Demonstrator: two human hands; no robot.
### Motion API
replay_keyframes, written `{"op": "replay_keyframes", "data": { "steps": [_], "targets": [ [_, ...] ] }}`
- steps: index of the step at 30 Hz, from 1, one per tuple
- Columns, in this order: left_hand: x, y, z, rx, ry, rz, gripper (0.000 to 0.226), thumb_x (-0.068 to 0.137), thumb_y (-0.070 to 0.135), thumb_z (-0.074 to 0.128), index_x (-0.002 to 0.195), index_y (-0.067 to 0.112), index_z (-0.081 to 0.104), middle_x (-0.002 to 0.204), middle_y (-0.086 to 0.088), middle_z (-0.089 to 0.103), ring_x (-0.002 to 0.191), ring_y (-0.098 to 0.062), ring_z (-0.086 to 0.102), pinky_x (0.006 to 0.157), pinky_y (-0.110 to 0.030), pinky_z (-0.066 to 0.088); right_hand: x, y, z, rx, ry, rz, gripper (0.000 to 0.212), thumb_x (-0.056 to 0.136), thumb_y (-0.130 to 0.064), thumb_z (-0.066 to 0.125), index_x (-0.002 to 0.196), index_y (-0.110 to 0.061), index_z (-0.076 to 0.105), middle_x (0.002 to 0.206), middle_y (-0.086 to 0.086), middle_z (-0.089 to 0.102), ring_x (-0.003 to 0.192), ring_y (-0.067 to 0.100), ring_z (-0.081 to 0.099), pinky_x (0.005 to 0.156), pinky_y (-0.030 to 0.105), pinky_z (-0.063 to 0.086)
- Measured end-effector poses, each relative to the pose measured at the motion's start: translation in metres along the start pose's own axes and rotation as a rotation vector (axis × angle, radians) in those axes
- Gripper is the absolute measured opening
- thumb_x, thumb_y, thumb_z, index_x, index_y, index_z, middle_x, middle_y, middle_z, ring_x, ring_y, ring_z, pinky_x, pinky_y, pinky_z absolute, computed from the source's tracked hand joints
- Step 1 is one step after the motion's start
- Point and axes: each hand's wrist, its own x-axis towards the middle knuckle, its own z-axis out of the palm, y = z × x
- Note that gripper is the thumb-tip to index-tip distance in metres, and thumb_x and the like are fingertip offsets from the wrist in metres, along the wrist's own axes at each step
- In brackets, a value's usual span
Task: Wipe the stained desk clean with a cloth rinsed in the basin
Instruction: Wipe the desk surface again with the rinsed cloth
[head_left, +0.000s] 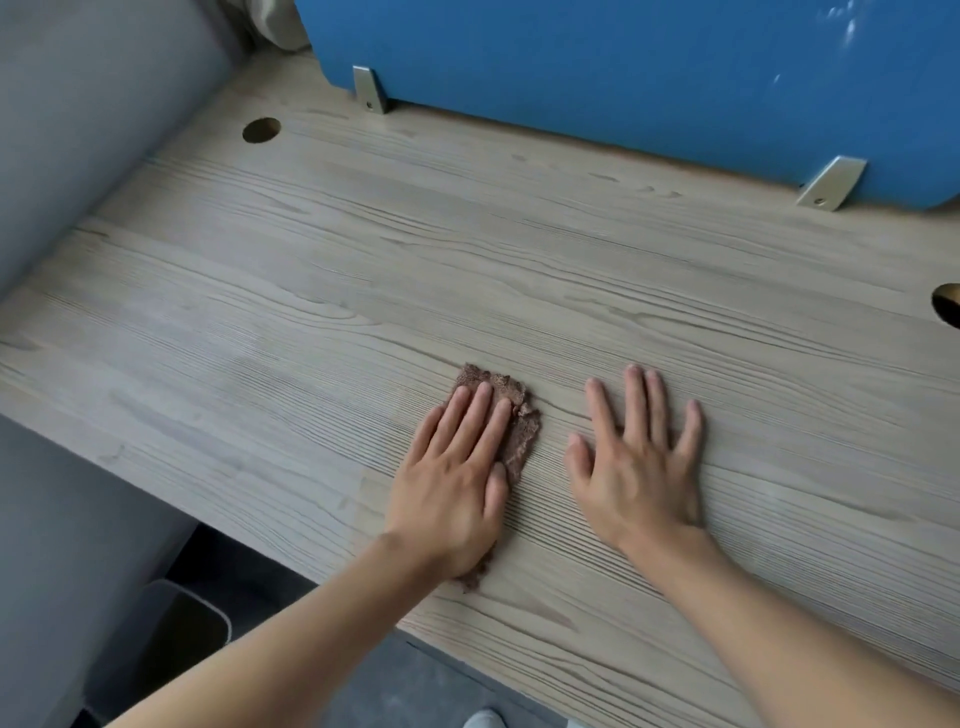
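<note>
Grey wood grain covered the desk (311, 291), with a round cable hole (261, 130) just left of the blue divider (623, 78). Well in front of the divider's left bracket (370, 89), the left hand (457, 488) pressed the brown cloth (521, 429) flat, fingers straight and close together. In front of the divider's middle, the right hand (641, 473) lay palm down on bare desk, fingers straight, spread wide, holding nothing. A second hole (948, 306) showed below the divider's right end.
</note>
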Motion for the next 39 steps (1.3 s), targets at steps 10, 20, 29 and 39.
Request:
{"op": "replay_keyframes", "data": {
  "steps": [10, 20, 29, 39],
  "targets": [
    [0.021, 0.009, 0.001, 0.022, 0.02, -0.015, 0.066, 0.098, 0.041, 0.02, 0.16, 0.022, 0.01, 0.167, -0.001, 0.003, 0.154, -0.017, -0.007, 0.125, -0.04, 0.003, 0.008, 0.001, -0.007, 0.008, 0.008, -0.025, 0.062, 0.089, -0.049, 0.032, 0.14, -0.021, 0.053, 0.148, 0.022, 0.045, 0.14, 0.037, 0.035, 0.11, 0.063, 0.02],
    [0.044, 0.015, 0.0, 0.011, 0.071, -0.105, 0.067, 0.096, 0.04, 0.021, 0.159, 0.019, 0.015, 0.166, -0.003, 0.006, 0.154, -0.019, -0.004, 0.124, -0.041, 0.008, 0.055, 0.013, -0.003, 0.084, 0.032, -0.049, 0.065, 0.093, -0.05, 0.024, 0.151, -0.027, 0.042, 0.161, 0.016, 0.03, 0.151, 0.032, 0.023, 0.119, 0.06, 0.012],
    [0.081, -0.009, -0.004, 0.026, 0.097, -0.136, 0.065, 0.097, 0.037, 0.024, 0.159, 0.016, 0.018, 0.166, -0.004, 0.011, 0.154, -0.018, 0.001, 0.123, -0.041, 0.01, 0.057, 0.017, -0.004, 0.079, 0.062, -0.06, 0.063, 0.093, -0.05, 0.032, 0.149, -0.024, 0.046, 0.159, 0.017, 0.032, 0.15, 0.031, 0.026, 0.117, 0.062, 0.018],
    [0.101, -0.024, -0.008, 0.012, 0.067, -0.004, 0.067, 0.096, 0.039, 0.021, 0.159, 0.017, 0.016, 0.166, -0.004, 0.01, 0.154, -0.017, 0.001, 0.124, -0.04, 0.009, 0.055, 0.015, -0.001, 0.067, 0.091, -0.048, 0.063, 0.093, -0.049, 0.033, 0.149, -0.024, 0.045, 0.161, 0.015, 0.03, 0.151, 0.029, 0.024, 0.118, 0.06, 0.018]
  ]
}}
